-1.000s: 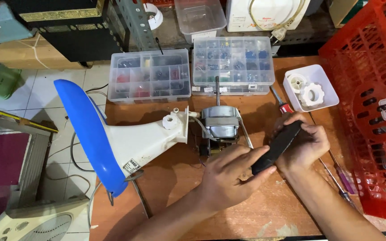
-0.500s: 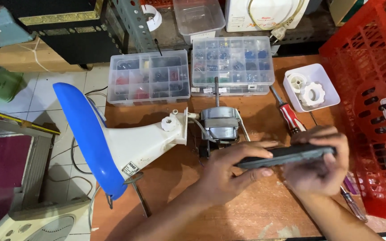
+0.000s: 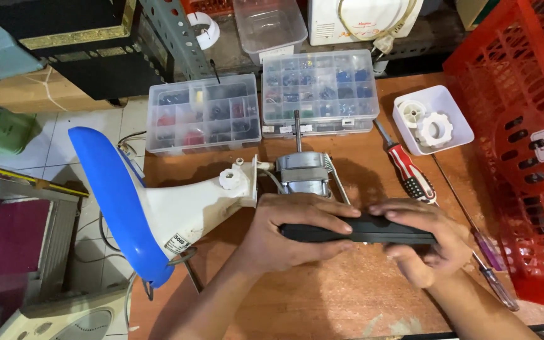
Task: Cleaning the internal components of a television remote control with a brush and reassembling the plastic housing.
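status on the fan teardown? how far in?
Done: motor bare, shaft exposed, on the white-and-blue stand; two white knobs in the white tray. In hand: left hand and right hand grip a flat black device level. Left: motor on the stand; red-handled screwdriver idle.

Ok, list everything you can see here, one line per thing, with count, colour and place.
black flat bar: 1, black, held level over the table between both hands
fan motor: 1, grey metal, shaft pointing away, centre of table
fan stand: 1, white neck with blue base, lying on its side at left
parts boxes: 2, clear plastic, back of table
screwdriver: 1, red and black handle, right of motor
thin screwdrivers: 2, purple and red handles, by the basket
white tray: 1, holds two white knobs, back right
basket: 1, red, far right
table: 1, brown wood
left hand: grips the bar's left end
right hand: grips its right end
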